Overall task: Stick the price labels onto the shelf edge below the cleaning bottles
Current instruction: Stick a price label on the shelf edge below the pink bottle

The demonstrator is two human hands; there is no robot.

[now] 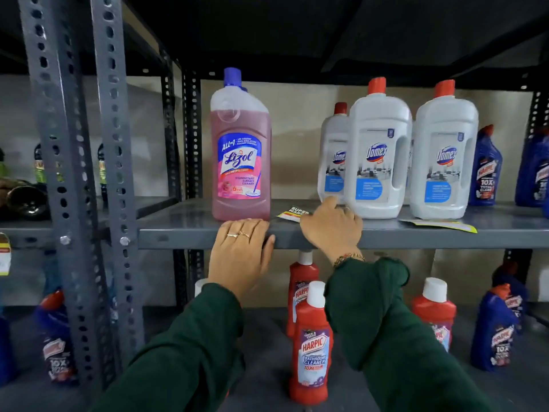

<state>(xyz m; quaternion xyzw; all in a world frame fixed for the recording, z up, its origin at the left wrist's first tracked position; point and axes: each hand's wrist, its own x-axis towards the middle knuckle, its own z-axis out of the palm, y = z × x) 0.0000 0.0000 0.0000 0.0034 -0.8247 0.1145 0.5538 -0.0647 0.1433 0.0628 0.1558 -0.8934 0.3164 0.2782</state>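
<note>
Looks like nothing's stuck on the shelf edge [193, 237] yet. Your left hand [240, 257] lies flat against it under the Lizol bottle [241, 150], your right hand [332, 226] curls onto a price label [292, 214]; another label [439, 225] waits below the Domex bottles [410, 156].

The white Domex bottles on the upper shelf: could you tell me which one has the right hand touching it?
The smaller Domex bottle set behind at the left; the right hand's fingertips reach its base.

Red Harpic bottles [310, 346] stand on the lower shelf [267, 331], beside grey perforated uprights [114, 173].
</note>
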